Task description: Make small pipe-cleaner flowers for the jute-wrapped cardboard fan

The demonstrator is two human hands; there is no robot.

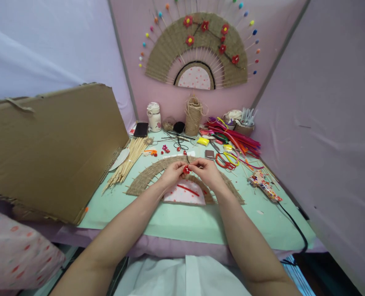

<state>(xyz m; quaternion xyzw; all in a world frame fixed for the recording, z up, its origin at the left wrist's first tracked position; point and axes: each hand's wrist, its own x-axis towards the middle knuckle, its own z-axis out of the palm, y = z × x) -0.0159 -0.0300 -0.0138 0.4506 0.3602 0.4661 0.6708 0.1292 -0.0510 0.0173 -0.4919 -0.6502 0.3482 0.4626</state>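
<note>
Over the middle of the table, a small red flower [186, 169] sits between the fingertips of both my hands. My left hand [173, 172] pinches it from the left. From the right, my right hand [203, 168] closes thumb and finger at its upper edge. Dark wire or cord rises just behind the flower. Below the hands lies a twine-covered half-round fan [143, 180] with thin sticks across its gap. A red strip [188, 190] rests on the fan's spotted white centre [182, 199], which my hands and forearms partly cover.
A bundle of thin sticks [128, 162] and a cardboard sheet [52, 144] are at left. Red-handled scissors [224, 161], pipe cleaners [247, 142] and a glue gun [265, 187] with a black cord lie right. Behind stand a twine spool [193, 117] and a white bottle [154, 118].
</note>
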